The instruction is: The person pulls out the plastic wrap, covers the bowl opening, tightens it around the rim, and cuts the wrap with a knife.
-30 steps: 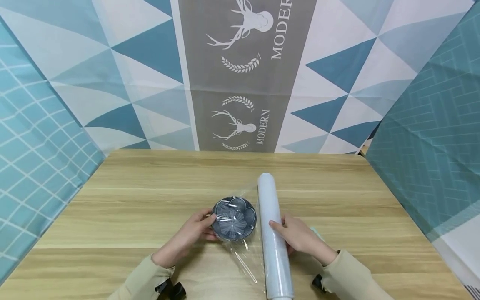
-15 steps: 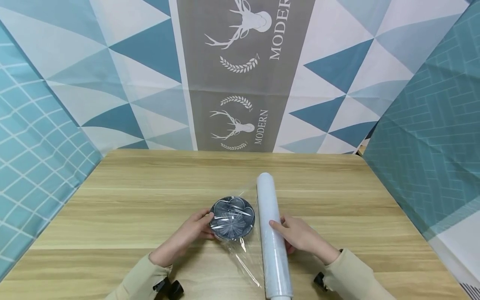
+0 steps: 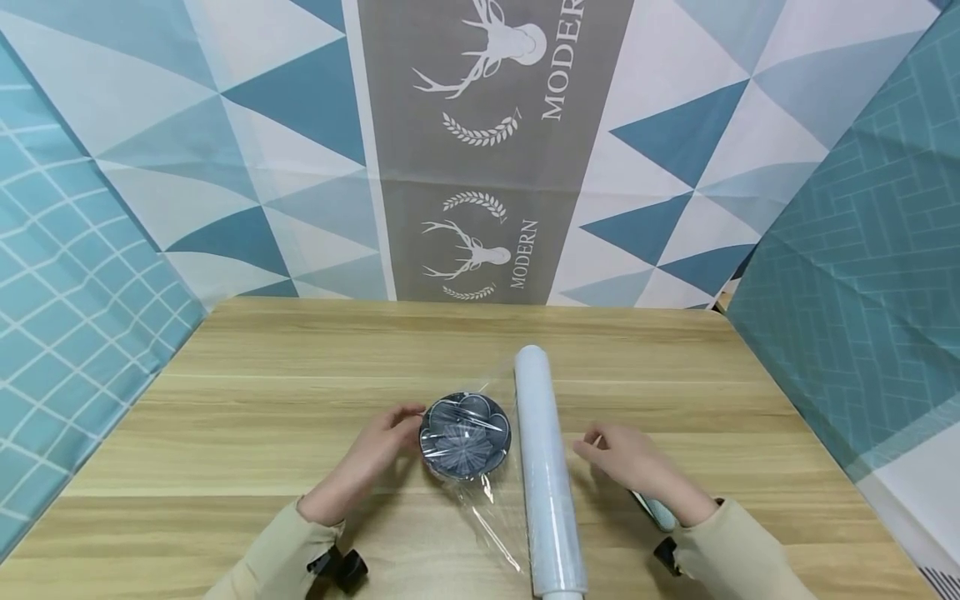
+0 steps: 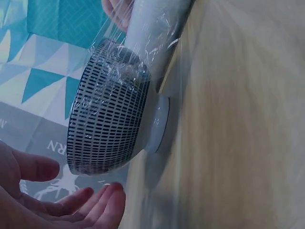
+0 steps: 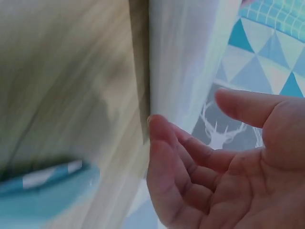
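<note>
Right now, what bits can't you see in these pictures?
Head view: part of the pale blue thing, hidden under the right forearm.
Right wrist view: that thing's shape, blurred and cut off by the left edge.
Left wrist view: inside the bowl, hidden by its patterned side.
Head view: near end of the film roll, cut off by the bottom edge.

I see pale beige long sleeves (image 3: 738, 554) on my feed, lightly creased near the ends. Chunky black wrist unit (image 3: 349, 572) on the left, rounded tip; second black unit (image 3: 666, 553) on the right. Bare fingers (image 4: 113, 206).
</note>
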`<state>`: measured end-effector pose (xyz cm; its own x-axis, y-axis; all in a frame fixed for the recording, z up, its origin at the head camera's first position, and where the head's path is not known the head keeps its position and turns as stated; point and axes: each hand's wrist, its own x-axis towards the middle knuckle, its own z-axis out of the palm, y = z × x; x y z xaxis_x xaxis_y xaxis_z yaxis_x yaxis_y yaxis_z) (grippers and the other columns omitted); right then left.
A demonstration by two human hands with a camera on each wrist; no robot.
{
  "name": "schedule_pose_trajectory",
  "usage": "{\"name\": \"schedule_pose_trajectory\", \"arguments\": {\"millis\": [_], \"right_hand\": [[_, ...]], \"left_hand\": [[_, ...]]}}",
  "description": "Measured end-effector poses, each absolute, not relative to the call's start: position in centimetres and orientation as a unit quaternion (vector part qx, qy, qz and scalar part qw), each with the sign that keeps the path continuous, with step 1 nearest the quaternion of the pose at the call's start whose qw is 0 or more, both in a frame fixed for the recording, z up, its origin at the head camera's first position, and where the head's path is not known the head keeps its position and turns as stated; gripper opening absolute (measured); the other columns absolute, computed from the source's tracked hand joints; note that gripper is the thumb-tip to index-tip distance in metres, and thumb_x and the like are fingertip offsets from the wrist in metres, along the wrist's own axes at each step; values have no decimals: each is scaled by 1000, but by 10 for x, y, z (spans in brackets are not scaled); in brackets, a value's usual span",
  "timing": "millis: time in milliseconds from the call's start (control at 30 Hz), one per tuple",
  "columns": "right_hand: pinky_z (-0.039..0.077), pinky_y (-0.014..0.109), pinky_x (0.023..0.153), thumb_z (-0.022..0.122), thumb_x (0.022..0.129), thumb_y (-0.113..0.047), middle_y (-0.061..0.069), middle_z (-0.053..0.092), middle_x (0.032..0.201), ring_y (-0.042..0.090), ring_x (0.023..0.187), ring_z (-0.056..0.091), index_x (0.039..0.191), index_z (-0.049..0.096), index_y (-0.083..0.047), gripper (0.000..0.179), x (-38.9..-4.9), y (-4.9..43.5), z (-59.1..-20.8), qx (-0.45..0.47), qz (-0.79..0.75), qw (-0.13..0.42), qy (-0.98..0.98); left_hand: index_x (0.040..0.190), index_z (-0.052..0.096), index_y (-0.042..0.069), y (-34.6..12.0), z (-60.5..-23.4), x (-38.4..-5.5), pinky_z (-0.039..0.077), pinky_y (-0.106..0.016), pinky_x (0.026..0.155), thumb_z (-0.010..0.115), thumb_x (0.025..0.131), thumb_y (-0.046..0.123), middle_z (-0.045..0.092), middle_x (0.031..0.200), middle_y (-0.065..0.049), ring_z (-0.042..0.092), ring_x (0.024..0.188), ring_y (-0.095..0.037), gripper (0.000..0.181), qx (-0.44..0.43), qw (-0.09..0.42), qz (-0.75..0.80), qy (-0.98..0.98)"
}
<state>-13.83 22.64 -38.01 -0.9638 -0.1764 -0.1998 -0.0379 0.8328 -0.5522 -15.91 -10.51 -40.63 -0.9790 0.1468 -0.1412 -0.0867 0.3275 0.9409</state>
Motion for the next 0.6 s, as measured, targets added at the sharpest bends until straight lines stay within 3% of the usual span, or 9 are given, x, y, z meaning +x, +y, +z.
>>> {"name": "schedule_pose_trajectory", "arguments": {"millis": [200, 433, 600], "right_hand": [[51, 35, 65, 69, 95, -23, 7, 68, 88, 17, 76, 60, 103, 65, 1, 25, -137, 243, -377, -47, -246, 108, 962], [49, 34, 60, 77, 90, -18, 8, 64, 84, 19, 70, 56, 108, 61, 8, 35, -133, 253, -378, -14, -215, 128, 968], [48, 33, 61, 83, 84, -17, 6, 62, 82, 19, 71, 54, 109, 60, 8, 43, -133, 257, -381, -4, -219, 147, 965]], "left_hand": [[134, 56, -8, -107, -397, -161, 49, -55, 106, 52, 102, 14, 62, 136, -25, 61, 121, -38, 39, 46, 88, 552, 828], [127, 61, -8, -104, -385, -166, 44, -58, 111, 52, 102, 12, 65, 130, -25, 58, 126, -42, 34, 66, 78, 536, 838], [121, 65, -7, -98, -380, -167, 46, -58, 108, 55, 101, 11, 68, 124, -22, 61, 122, -41, 29, 92, 58, 512, 852]]}}
